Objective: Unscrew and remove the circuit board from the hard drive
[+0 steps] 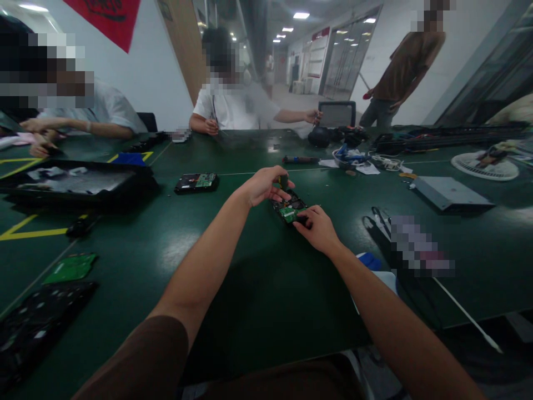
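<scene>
In front of me, a black hard drive with a green circuit board lies on the dark green table. My left hand is above its far end, thumb and fingers closed around a small screwdriver with a dark and yellow handle. The screwdriver's tip is hidden behind my fingers. My right hand grips the near right edge of the drive, its fingertips closed against the board end.
Another hard drive lies to the left, near a black tray. A green circuit board and a black casing sit at near left. To the right are a grey metal box and a lanyard. Co-workers sit across the table.
</scene>
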{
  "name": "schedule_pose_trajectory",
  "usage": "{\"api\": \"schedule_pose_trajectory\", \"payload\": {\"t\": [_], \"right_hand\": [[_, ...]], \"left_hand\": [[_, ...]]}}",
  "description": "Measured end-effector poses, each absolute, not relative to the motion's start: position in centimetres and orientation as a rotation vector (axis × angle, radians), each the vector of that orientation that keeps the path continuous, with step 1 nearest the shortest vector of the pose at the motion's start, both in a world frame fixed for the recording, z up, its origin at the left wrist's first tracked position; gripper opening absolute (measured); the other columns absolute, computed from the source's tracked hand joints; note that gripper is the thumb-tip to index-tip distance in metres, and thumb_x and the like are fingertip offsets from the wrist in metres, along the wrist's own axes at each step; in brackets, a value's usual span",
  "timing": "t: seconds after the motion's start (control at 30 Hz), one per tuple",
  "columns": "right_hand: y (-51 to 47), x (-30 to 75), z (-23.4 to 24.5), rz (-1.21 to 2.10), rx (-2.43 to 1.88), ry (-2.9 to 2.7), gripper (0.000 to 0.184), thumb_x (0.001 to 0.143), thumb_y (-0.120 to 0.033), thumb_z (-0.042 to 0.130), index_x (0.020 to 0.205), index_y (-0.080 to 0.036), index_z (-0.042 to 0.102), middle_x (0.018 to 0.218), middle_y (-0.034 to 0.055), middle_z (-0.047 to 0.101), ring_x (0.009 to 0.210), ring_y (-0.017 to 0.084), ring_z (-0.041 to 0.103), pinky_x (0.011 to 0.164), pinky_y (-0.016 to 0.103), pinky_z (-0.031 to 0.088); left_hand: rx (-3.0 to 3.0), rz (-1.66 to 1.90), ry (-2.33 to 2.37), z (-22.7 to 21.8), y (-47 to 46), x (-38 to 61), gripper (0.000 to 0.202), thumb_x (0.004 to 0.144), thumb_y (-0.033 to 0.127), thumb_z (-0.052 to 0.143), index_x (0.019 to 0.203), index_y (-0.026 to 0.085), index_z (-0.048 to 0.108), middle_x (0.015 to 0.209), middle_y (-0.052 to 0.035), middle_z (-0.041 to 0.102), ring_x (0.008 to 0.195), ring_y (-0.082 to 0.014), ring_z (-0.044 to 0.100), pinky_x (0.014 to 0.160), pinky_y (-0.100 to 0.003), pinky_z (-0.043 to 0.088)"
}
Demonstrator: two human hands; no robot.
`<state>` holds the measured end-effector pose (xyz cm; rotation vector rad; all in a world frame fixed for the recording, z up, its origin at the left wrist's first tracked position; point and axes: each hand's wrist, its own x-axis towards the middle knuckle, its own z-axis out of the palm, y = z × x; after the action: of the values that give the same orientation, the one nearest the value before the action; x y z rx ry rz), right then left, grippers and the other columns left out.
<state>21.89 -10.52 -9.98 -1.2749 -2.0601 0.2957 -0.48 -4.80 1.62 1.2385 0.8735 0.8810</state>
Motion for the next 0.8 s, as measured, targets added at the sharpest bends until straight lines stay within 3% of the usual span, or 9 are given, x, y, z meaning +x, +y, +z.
{"api": "schedule_pose_trajectory", "payload": {"t": [0.3, 0.57, 0.8], "right_hand": [[-10.4, 22.1, -10.2, 0.310, -1.263, -2.058, 0.026, 0.089, -0.036, 0.071, 0.109, -0.021, 0.069, 0.113, 0.0071, 0.060, 0.068, 0.012, 0.060, 0.070, 0.035, 0.056], [-10.7, 21.9, -9.9, 0.333, -1.255, -2.040, 0.025, 0.089, -0.036, 0.071, 0.109, -0.021, 0.069, 0.112, 0.0073, 0.060, 0.068, 0.013, 0.060, 0.070, 0.036, 0.057], [-11.3, 21.4, -8.4, 0.285, -1.229, -1.929, 0.027, 0.096, -0.040, 0.063, 0.113, -0.019, 0.068, 0.119, 0.0110, 0.057, 0.071, 0.014, 0.062, 0.074, 0.037, 0.058]], "left_hand": [[1.318, 0.901, 0.885, 1.7, -4.7, -0.5, 0.024, 0.091, 0.034, 0.057, 0.098, 0.013, 0.067, 0.108, -0.0132, 0.071, 0.064, -0.0152, 0.072, 0.051, -0.024, 0.048], [1.291, 0.939, 0.955, 2.1, -5.1, 0.0, 0.021, 0.090, 0.033, 0.056, 0.102, 0.017, 0.063, 0.104, -0.0124, 0.073, 0.066, -0.0172, 0.072, 0.056, -0.027, 0.051], [1.347, 0.946, 1.014, 2.6, -5.5, 0.1, 0.025, 0.090, 0.034, 0.059, 0.102, 0.015, 0.070, 0.105, -0.0124, 0.069, 0.064, -0.0159, 0.071, 0.051, -0.025, 0.047]]}}
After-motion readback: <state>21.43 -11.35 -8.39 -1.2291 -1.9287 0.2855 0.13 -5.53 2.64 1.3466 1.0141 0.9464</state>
